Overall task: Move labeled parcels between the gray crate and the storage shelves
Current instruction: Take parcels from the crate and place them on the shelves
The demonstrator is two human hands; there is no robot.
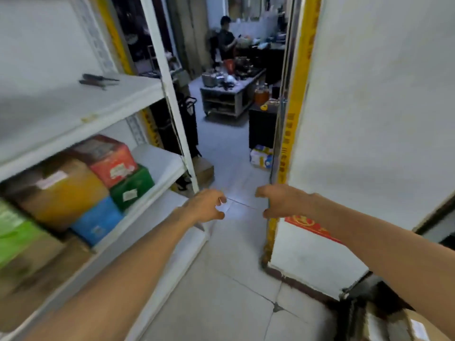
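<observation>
Both my arms reach forward over the tiled floor, and neither hand holds anything. My left hand (209, 205) hangs with loosely curled fingers just right of the white storage shelves (81, 112). My right hand (278, 201) is opposite it, fingers also loosely curled. On the middle shelf stand labeled parcels: a red box (110, 158) on a green box (131, 187), a blue box (97, 221), a brown carton (59, 190) and a light green one (14, 232). At the bottom right corner lie cardboard parcels (416, 326) in a dark container that is mostly cut off.
Two screwdrivers (98, 80) lie on the upper shelf. A white wall with yellow trim (298, 94) stands on the right. Through the doorway ahead are a low table with kitchenware (229, 87), a black cabinet (262, 126), packages on the floor (261, 157) and a person (226, 38).
</observation>
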